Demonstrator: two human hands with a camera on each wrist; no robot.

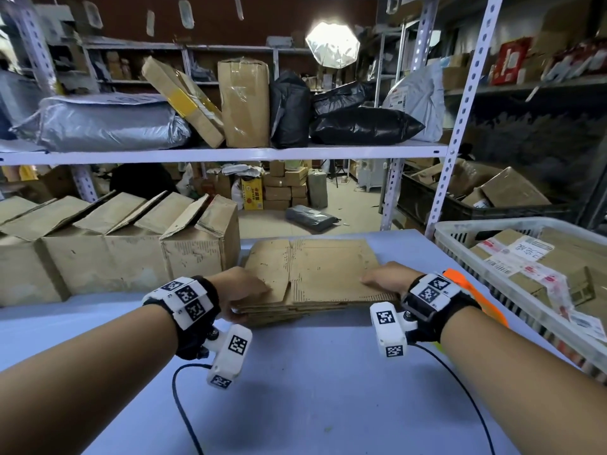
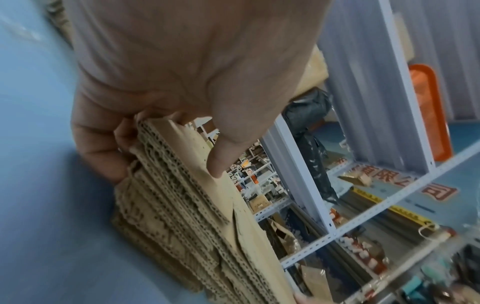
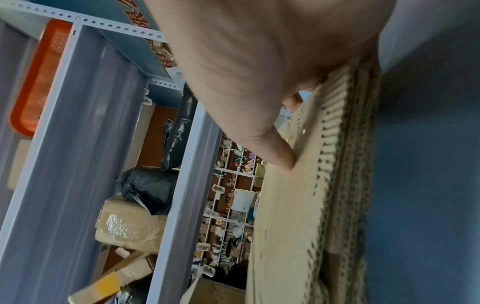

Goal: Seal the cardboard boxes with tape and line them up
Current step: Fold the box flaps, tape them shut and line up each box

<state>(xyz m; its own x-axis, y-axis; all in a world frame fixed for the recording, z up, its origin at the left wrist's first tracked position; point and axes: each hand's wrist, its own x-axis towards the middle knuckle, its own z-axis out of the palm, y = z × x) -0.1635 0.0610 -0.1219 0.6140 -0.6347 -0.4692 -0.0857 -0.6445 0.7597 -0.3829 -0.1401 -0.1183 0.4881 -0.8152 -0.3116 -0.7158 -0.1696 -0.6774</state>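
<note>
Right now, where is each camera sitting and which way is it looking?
Head: on the person's head, looking down at the blue table, both forearms, left hand and right hand on the flat cardboard stack.
Left wrist: along the palm and thumb at the stack's edge.
Right wrist: along the thumb on the top sheet.
All share the stack.

Black wrist straps [image 1: 197,323], white marker-tagged camera modules [image 1: 230,356], black cables [image 1: 184,418]; bare forearms.
</note>
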